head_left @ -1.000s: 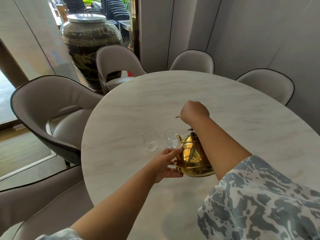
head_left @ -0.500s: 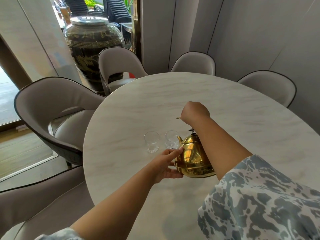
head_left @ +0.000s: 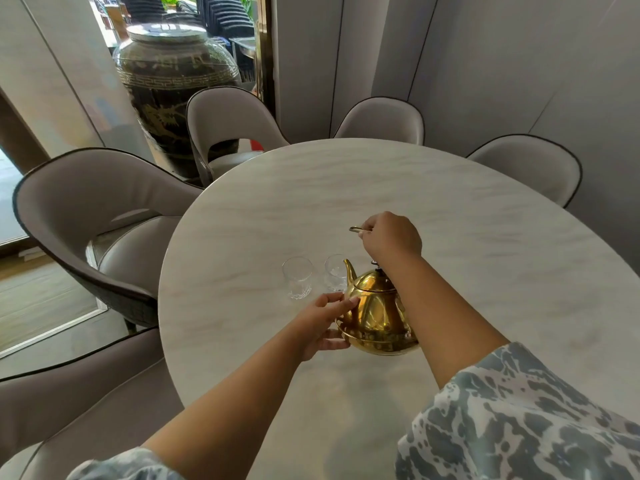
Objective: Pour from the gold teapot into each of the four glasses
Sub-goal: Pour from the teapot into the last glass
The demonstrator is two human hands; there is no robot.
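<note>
Gold teapot [head_left: 375,313] is seen just below the centre of the frame, upright or nearly so above the pale marble table [head_left: 485,258], its spout pointing up and to the left; whether its base touches the tabletop cannot be told. The right hand [head_left: 391,237] is held above the pot with the fingers curled tight around the thin metal handle [head_left: 356,230], one end of which sticks out to the left of the fist. The left hand [head_left: 325,320] is placed against the pot's left side, its fingers close together and laid flat on the gold wall, the thumb tucked under the lower rim. Two clear glasses are set just left of the spout: the left glass [head_left: 298,282] stands in the open, while the right glass [head_left: 334,277] is partly hidden behind the spout. Only these two glasses can be seen; anything behind the pot and the right forearm is covered. Patterned grey-and-white sleeves [head_left: 519,420] fill the lower right corner. Grey chairs [head_left: 90,202] are ranged around the table, and a large dark jar [head_left: 176,84] is seen in the upper left.
</note>
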